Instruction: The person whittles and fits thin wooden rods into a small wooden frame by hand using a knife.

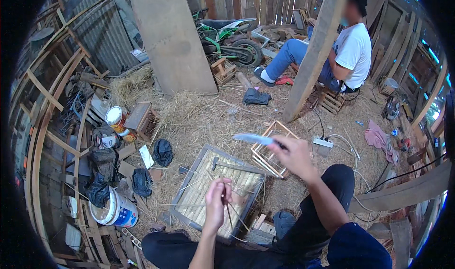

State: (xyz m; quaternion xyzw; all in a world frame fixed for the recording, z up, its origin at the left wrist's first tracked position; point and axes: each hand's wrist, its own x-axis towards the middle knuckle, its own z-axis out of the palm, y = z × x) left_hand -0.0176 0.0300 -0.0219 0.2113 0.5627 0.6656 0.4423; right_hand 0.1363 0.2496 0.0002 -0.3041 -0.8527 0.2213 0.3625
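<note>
Clasped in the right hand (295,159) by its handle, a knife (252,138) points out past the slatted table (195,187) — and over that table the left hand (218,201) pinches thin strips (230,217); a hammer (237,166) lies on it.

My work site, a rustic timber shed workshop, vertical-plank wall (241,3) at rear, straw-strewn floor (185,115), corrugated sheet (106,34) at left, motorcycle (225,39) parked indoors, knife (252,138) and hammer (237,166) before me.
</note>
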